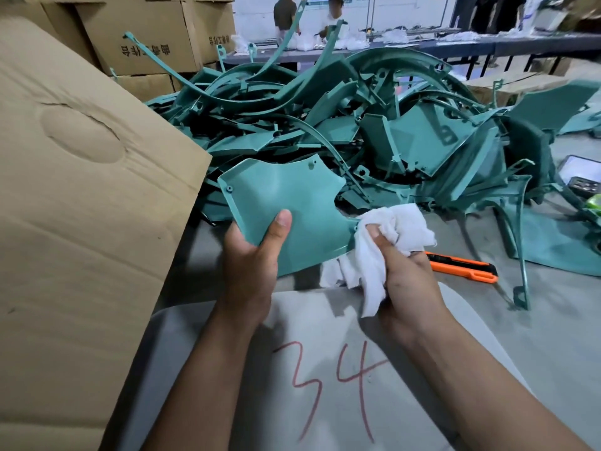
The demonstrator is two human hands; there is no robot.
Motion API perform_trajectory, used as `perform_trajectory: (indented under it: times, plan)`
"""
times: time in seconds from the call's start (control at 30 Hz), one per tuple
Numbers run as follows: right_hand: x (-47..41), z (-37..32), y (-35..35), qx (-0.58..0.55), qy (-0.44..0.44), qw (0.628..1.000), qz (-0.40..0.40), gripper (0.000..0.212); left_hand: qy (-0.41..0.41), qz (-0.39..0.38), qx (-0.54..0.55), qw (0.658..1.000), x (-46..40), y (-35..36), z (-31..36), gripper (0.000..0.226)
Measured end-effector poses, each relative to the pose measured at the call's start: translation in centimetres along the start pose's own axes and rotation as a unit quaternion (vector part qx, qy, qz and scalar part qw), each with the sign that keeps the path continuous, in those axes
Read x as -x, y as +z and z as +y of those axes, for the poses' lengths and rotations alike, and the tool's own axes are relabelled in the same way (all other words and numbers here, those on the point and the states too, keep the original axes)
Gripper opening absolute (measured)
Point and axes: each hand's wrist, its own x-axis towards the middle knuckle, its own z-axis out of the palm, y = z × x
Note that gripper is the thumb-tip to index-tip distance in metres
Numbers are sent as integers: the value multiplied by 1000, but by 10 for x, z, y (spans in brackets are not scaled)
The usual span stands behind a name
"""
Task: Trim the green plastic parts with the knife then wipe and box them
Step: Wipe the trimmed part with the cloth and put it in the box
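Green plastic panel (286, 203), curved, with small screw holes: we grip its lower edge in our left hand (252, 255), thumb pressed on the face, above the grey table (536, 336). White cloth (387, 242): bunched in our right hand (403, 271), fingers curled round it, touching the panel's right corner. Orange utility knife (461, 266): lying on the table just beside the right hand. Heap of green parts (357, 125): behind. Cardboard box flap (81, 190): at left.

One orange knife (461, 266), one white cloth (383, 245), two hands, many heaped green parts (357, 125)
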Motion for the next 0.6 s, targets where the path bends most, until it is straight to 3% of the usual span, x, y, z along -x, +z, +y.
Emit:
perform_trajectory:
  times: [0.17,0.27,0.37,0.4,0.47,0.5,0.6]
  plan:
    - [-17,-30,-20,-29,-13,999,35,18,-68,-37,53,996,-2,-13,9,34]
    - [-32,-50,-41,-90,-61,986,130,1,-90,-51,123,987,-7,-24,18,47]
    - [-42,-52,-51,-58,-46,985,155,36,-113,-55,149,981,-7,-29,20,62]
    - [-45,-49,-44,-41,-36,991,120,37,-127,-61,148,979,-6,-30,19,61]
    - [-35,-40,-11,-70,-23,989,-131,19,-167,-123,146,967,-5,-32,17,51]
    - [-26,-41,-1,-49,-30,977,-203,21,-190,-181,138,955,-3,-33,17,42]
    - [-9,-28,-7,149,89,961,-216,26,-272,-318,112,902,1,-29,16,46]
